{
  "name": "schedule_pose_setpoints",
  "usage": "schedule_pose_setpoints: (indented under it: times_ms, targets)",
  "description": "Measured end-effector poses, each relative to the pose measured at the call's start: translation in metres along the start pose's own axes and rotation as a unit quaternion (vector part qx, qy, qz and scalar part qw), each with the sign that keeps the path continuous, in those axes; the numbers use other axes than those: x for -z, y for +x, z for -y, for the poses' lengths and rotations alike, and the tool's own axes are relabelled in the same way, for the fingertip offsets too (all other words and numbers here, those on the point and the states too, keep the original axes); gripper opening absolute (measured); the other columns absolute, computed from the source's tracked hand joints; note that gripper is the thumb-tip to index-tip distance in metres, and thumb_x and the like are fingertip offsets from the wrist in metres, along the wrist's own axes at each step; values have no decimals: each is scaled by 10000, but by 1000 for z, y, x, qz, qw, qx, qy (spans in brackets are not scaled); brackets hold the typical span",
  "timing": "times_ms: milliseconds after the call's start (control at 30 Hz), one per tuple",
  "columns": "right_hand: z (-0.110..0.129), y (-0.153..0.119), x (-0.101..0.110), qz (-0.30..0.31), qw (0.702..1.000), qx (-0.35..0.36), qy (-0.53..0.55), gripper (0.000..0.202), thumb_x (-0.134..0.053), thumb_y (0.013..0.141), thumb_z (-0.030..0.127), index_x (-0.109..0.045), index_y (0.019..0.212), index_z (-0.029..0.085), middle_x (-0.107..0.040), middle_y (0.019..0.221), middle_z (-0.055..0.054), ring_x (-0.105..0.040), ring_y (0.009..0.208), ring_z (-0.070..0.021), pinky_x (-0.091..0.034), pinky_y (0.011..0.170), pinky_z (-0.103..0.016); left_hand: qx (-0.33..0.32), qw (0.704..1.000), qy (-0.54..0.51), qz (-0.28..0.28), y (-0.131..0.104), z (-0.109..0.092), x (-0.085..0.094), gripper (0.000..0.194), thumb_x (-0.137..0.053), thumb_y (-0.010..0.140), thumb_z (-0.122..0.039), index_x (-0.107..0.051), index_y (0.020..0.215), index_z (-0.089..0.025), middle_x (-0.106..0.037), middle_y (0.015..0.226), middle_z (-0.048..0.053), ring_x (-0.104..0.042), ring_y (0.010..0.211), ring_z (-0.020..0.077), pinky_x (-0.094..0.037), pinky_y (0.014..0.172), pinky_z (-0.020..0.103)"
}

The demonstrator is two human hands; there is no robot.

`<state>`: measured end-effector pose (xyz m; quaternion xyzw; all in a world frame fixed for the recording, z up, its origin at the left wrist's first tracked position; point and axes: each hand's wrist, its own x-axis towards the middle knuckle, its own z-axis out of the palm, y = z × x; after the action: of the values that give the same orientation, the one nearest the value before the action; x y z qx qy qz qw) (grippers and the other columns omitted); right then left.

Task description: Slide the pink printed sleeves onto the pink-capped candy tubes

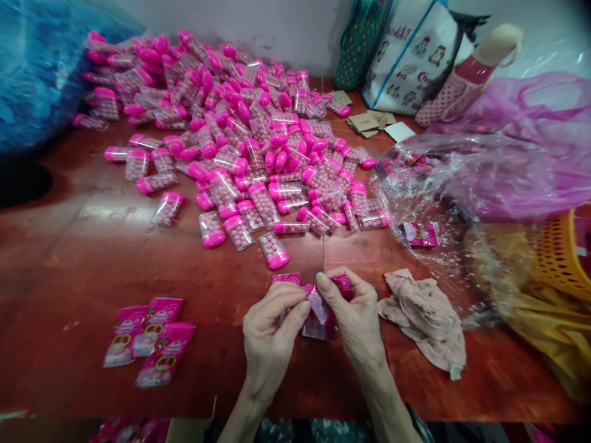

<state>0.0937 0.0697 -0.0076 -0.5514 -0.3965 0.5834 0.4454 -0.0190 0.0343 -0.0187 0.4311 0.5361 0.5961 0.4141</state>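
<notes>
Over the front of the table, my left hand (272, 323) pinches one side of a small pink and clear plastic packet (317, 306). My right hand (357, 317) grips its other side, thumb against the film. What is inside the packet cannot be made out. More pink wrapper (286, 279) shows just beyond my left fingers. To the left lie three pink packets (165, 357) with round candies showing through their lower ends. Beyond my hands spreads a large heap of clear candy boxes (265, 206) with pink caps, filled with pink balls.
A crumpled pinkish cloth (422, 317) lies right of my right hand. Farther right are a clear plastic bag (443, 184) with a pink wrapper (420, 234) and a yellow basket (558, 264). Cardboard pieces (369, 122) and a white bag (410, 55) are behind; a blue bag (41, 74) stands at left.
</notes>
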Motion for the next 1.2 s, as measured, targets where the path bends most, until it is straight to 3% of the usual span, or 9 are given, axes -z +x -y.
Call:
schedule_pose_setpoints:
  times_ms: [233,367,567,700,900,1033,1200]
  targets:
    - [-1,0,-5,20,999,-11,23,260,-678,738,384,-558,647,172,-424,541,64,-347,463,-72,-314,448,-191,102,992,-77,-23,-1,7,3,97,-669,707,-112,-721,707,-194,-668,737,25,-601,732,169,-478,649,249]
    - [-2,0,-8,28,998,-11,47,289,-641,772,397,-539,622,172,-435,533,64,-347,461,-70,-321,452,-188,137,982,-131,-5,0,9,5,110,-679,687,-85,-720,686,-187,-655,720,19,-591,714,152,-473,633,232]
    - [-9,1,-11,-24,997,22,-70,435,-585,802,441,-368,516,194,-320,481,78,-263,442,-68,-239,401,-191,188,968,-163,-25,2,9,3,79,-702,656,-97,-712,658,-175,-651,685,11,-580,655,137,-472,601,226]
    - [-13,4,-13,-20,996,7,-83,468,-556,798,501,-334,515,200,-287,495,75,-245,448,-69,-213,405,-200,230,951,-204,-36,2,10,-2,43,-710,659,-132,-703,650,-173,-640,632,-5,-550,595,109,-460,574,207]
    - [-14,7,-11,17,998,-23,-48,480,-519,807,541,-353,515,198,-313,489,71,-257,445,-71,-225,411,-204,192,968,-154,-42,2,6,-7,78,-683,707,-129,-663,642,-168,-599,586,-30,-530,559,81,-440,548,171]
    - [-12,4,-10,7,994,17,-107,447,-531,831,476,-361,529,194,-315,496,73,-276,467,-75,-238,434,-204,188,970,-143,-48,3,5,-6,77,-707,663,-106,-654,667,-162,-633,626,-21,-571,573,91,-470,564,177]
    - [-5,0,-7,71,982,56,-167,334,-528,859,399,-494,613,176,-426,540,58,-378,497,-84,-296,479,-207,197,963,-170,-75,3,12,-3,109,-690,683,-103,-682,773,-164,-676,708,-4,-610,635,99,-484,603,175]
